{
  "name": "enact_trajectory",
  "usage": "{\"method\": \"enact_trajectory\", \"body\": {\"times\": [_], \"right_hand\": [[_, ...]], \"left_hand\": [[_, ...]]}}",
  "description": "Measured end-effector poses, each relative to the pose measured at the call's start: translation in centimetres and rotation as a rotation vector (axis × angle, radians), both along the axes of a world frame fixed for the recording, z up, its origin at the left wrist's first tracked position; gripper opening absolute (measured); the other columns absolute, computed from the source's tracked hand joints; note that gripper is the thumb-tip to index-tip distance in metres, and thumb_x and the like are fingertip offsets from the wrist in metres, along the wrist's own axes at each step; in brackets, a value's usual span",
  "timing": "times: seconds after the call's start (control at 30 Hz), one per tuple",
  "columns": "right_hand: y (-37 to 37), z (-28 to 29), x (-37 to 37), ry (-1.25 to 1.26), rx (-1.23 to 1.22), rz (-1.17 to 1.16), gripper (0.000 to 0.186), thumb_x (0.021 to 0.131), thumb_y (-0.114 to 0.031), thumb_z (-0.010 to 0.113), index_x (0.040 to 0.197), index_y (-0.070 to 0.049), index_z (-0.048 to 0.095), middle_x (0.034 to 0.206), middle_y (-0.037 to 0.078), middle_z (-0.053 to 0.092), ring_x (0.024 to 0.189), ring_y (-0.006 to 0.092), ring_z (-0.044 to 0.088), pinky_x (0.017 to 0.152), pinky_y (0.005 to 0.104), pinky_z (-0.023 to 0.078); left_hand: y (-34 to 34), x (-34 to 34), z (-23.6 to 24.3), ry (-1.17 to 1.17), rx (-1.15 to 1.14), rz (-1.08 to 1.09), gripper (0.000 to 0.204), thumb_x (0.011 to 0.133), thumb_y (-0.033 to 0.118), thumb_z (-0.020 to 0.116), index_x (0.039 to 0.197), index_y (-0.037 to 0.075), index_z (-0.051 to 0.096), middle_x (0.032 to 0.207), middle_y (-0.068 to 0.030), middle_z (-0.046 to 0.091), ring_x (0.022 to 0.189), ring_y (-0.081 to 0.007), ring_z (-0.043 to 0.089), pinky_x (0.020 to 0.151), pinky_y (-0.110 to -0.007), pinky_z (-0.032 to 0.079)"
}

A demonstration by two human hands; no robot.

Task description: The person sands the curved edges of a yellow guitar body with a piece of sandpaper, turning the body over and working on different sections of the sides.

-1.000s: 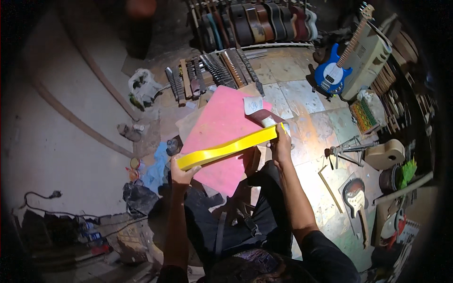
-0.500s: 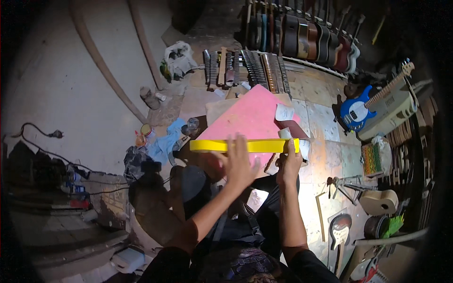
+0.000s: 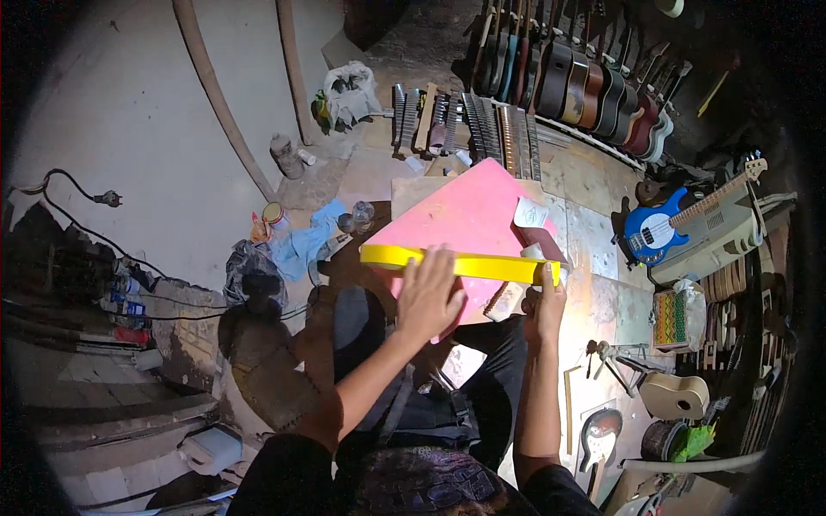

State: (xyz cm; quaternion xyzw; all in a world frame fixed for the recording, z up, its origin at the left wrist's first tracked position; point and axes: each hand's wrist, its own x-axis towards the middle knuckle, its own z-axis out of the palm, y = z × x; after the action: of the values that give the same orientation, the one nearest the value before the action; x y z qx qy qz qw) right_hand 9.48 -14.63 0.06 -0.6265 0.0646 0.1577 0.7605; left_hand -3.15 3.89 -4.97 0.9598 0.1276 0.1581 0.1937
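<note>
A long, glossy yellow piece [image 3: 499, 268] with a wavy edge lies across in front of me, above a pink board [image 3: 460, 211]. It looks like a guitar body seen edge-on, but its flat faces are hidden. At its right end my right hand [image 3: 545, 310] grips it, thumb on the yellow edge and the other fingers behind. My left hand [image 3: 426, 297] rests over the left-middle part, fingers stretched out and touching the yellow surface. White sandpaper-like sheets [image 3: 530, 212] and a reddish-brown sheet [image 3: 545, 241] lie at the board's right side.
Beyond the board stand rows of guitar necks [image 3: 486, 120], with hanging guitars [image 3: 594, 90] behind. A blue bass guitar [image 3: 654, 225] leans at right, above an unpainted guitar body [image 3: 675, 397]. A light blue cloth [image 3: 305, 245] and black plastic bag [image 3: 254, 271] lie left.
The yellow piece has tipped, its right end now lower than its left. My left hand has stayed over its left-middle part, and my right hand still grips the end. The whole view has shifted slightly.
</note>
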Motion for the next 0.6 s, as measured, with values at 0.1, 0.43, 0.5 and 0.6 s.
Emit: {"method": "enact_trajectory", "body": {"times": [0.1,0.43,0.5,0.6], "right_hand": [[0.0,-0.1,-0.7,-0.002,0.009,-0.003,0.031,0.105,-0.041,0.064,0.106,-0.011,0.057,0.065,-0.007,0.043,0.044,0.0034,0.035,0.040,0.0234,0.026],[-0.5,-0.9,-1.5,-0.046,-0.053,-0.035,0.036,0.106,-0.042,0.062,0.109,-0.007,0.059,0.072,-0.005,0.051,0.045,0.0039,0.038,0.041,0.0235,0.034],[-0.2,-0.9,-1.3,-0.057,-0.024,-0.029,0.036,0.105,-0.042,0.063,0.111,-0.006,0.057,0.074,-0.003,0.053,0.046,0.0047,0.041,0.041,0.0237,0.036],[-0.3,-1.4,-1.9,-0.047,-0.002,-0.033,0.037,0.105,-0.042,0.063,0.113,-0.007,0.057,0.075,-0.002,0.053,0.047,0.0053,0.043,0.041,0.0239,0.038]], "left_hand": [[2.0,-1.3,-0.2,-0.090,-0.048,0.225,0.081,0.097,0.040,0.062,0.158,-0.006,0.034,0.165,-0.0247,0.033,0.157,-0.0407,0.023,0.127,-0.057,0.018],[9.9,-1.4,-4.7,-0.200,-1.341,0.755,0.061,0.113,0.038,0.038,0.155,-0.007,0.039,0.160,-0.0255,0.041,0.146,-0.0368,0.044,0.121,-0.042,0.032],[11.1,-1.7,-5.9,-0.207,-1.294,0.744,0.060,0.114,0.037,0.036,0.155,-0.006,0.040,0.161,-0.0253,0.041,0.144,-0.0360,0.047,0.120,-0.043,0.034],[9.5,-1.6,-9.6,-0.357,-0.816,0.555,0.054,0.114,0.030,0.035,0.156,-0.004,0.039,0.162,-0.0274,0.038,0.148,-0.0433,0.040,0.121,-0.048,0.034]]}}
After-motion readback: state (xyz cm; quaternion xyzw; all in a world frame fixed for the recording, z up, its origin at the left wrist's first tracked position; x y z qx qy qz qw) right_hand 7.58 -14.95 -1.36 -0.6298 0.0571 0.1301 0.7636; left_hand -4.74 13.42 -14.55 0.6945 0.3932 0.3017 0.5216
